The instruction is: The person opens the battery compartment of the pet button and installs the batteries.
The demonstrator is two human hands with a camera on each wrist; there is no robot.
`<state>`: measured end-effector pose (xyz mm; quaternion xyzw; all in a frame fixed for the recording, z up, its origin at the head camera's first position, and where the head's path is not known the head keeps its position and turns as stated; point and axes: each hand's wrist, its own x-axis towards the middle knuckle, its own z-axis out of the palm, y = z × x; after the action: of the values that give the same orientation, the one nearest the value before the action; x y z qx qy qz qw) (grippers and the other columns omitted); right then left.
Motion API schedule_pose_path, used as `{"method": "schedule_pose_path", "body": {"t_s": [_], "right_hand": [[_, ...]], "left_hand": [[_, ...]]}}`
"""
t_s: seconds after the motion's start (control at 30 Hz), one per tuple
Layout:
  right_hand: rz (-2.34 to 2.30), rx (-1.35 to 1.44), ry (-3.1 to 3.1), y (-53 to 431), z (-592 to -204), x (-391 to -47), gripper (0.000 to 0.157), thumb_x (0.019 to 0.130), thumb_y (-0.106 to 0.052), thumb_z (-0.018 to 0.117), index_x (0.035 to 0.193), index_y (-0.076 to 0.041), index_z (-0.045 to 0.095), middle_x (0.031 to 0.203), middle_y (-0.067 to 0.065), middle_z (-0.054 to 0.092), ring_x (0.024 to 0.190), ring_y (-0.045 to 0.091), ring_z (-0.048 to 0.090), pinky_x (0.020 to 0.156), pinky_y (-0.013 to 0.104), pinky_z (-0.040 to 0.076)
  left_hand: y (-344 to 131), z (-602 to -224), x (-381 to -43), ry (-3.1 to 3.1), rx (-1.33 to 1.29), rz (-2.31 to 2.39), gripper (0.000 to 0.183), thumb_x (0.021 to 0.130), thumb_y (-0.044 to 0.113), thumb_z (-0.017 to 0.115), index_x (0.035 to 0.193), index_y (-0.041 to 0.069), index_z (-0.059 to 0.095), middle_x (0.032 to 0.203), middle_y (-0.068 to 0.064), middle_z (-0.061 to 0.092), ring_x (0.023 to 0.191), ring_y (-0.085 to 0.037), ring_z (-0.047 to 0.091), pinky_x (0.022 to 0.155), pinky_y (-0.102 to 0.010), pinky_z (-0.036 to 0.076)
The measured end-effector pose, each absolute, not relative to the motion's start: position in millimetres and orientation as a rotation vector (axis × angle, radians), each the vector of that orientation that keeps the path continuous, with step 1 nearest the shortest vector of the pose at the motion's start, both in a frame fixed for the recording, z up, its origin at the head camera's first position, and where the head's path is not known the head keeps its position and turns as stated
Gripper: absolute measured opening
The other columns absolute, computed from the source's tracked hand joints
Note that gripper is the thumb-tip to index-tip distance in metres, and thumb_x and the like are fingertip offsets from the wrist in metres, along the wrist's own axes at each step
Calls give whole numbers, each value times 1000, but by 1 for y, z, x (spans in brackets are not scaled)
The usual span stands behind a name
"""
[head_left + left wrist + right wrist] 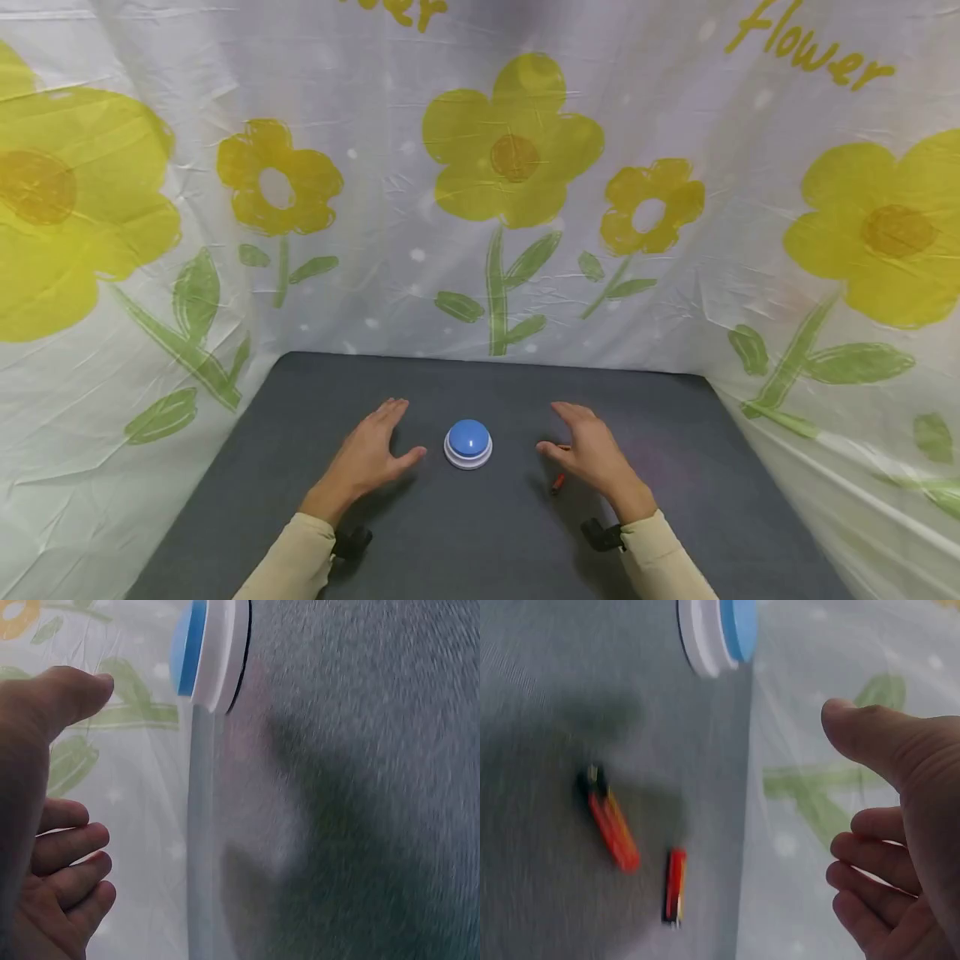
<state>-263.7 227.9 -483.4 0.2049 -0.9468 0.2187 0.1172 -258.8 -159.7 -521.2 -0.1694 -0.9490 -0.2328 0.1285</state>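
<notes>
Between the two hands, a round push button [468, 439] with a blue dome and a white base stands on the dark table. My left hand [369, 452] hovers to its left, fingers extended, thumb apart and pointing toward the button. On the other side my right hand [592, 450] is held the same way, palm inward, with nothing in it. Below the right hand lie two small red and black batteries; the nearer battery [613, 825] shows well in the right wrist view, the farther battery [675, 885] beyond it. From the head view the right hand partly hides the farther one.
The dark grey table [480, 542] ends at a white curtain [382, 275] printed with yellow flowers, which hangs behind and along both sides. A black wrist camera [352, 543] sits on the left wrist, another camera [602, 535] on the right.
</notes>
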Motion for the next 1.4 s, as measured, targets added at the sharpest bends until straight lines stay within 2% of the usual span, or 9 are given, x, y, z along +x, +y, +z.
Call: {"method": "schedule_pose_path", "body": {"t_s": [0.47, 0.8, 1.13, 1.4], "right_hand": [[702, 723, -2832, 184, -503, -275, 66, 92, -24, 89, 145, 7, 64, 145, 26, 68, 135, 45, 65, 110, 60, 54], [683, 856, -2807, 158, -522, -285, 56, 89, -16, 90, 134, 11, 69, 133, 27, 74, 126, 44, 71, 108, 60, 55], [748, 864, -2845, 144, -538, -289, 55, 92, -19, 88, 136, 8, 69, 133, 25, 74, 126, 44, 70, 111, 61, 53], [772, 816, -2824, 139, -542, -288, 52, 92, -20, 89, 132, 8, 73, 128, 23, 77, 121, 41, 73, 106, 58, 56]], "left_hand": [[-130, -533, -267, -2809, -526, -890, 80, 92, 35, 88, 154, -4, 56, 160, -26, 57, 153, -44, 50, 122, -64, 43], [-111, -555, -274, -2781, -563, -961, 70, 90, 29, 90, 146, -3, 64, 152, -29, 63, 145, -46, 58, 120, -62, 46], [-99, -566, -278, -2756, -584, -1038, 70, 89, 28, 91, 144, -6, 64, 145, -30, 66, 137, -48, 64, 117, -63, 49], [-95, -574, -279, -2702, -558, -1062, 61, 90, 26, 91, 140, -1, 69, 139, -24, 73, 130, -43, 70, 112, -60, 53]]}}
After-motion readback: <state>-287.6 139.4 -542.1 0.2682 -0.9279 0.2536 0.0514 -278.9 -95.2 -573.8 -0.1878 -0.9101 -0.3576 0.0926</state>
